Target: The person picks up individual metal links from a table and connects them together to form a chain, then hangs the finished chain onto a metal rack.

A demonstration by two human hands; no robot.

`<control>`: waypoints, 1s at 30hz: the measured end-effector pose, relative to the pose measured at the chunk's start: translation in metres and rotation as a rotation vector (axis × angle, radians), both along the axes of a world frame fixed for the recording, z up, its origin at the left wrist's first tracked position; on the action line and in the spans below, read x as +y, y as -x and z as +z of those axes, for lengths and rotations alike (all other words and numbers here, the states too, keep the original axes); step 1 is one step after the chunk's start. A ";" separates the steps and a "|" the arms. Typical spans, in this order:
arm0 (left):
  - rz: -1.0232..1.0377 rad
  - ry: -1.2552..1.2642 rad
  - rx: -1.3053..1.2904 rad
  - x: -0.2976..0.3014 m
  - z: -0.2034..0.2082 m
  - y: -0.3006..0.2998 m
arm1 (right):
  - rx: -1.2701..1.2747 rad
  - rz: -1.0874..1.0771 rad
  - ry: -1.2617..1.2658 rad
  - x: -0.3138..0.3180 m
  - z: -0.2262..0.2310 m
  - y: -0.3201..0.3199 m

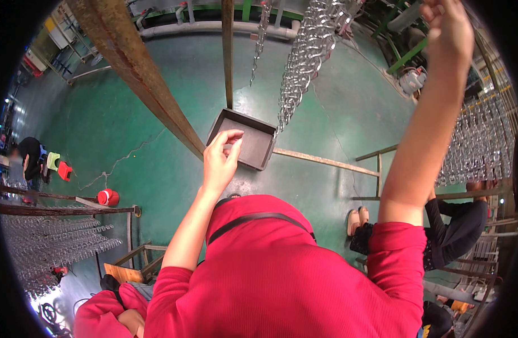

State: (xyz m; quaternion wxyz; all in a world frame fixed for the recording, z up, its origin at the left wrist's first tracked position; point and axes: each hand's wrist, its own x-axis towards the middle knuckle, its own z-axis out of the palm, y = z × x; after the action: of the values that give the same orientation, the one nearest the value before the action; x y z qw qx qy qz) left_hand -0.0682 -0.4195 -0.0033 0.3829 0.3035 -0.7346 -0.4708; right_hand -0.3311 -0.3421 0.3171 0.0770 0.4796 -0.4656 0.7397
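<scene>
Over a dark rectangular tray (261,125), my left hand (218,166) is closed in a loose pinch, thumb and forefinger tips close together. Anything between those tips is too small to make out. My right arm reaches up to the far right, where my right hand (451,28) is raised with its fingers curled in. The picture's edge cuts it off, and what it holds, if anything, is hidden. Between the hands hang dense strands of shiny metal hooks or links (307,56), their lower end beside the tray's right corner. A thinner metal strand (259,45) hangs to their left.
A rusty metal post (138,73) slants down at the left, and a thinner upright bar (228,56) stands beyond the tray. More metal strands hang on racks at the left (61,236) and right (478,141). People sit nearby, one in black (459,231) at the right.
</scene>
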 end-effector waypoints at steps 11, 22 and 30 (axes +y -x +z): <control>-0.252 -0.007 -0.407 -0.003 -0.082 0.092 | -0.460 -0.207 -0.780 0.030 -0.453 0.011; -0.046 0.070 -0.535 -0.004 -0.071 0.123 | -0.255 -0.179 -0.993 0.007 -0.434 -0.039; 0.009 0.077 -0.517 -0.013 -0.076 0.124 | -0.150 -0.223 -0.857 0.005 -0.440 -0.034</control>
State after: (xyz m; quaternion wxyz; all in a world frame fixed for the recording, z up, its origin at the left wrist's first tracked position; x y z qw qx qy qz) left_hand -0.1919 -0.4327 -0.0796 0.1958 0.4020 -0.8242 -0.3475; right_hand -0.2971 -0.3373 -0.1230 -0.0833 0.3601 -0.7832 0.5000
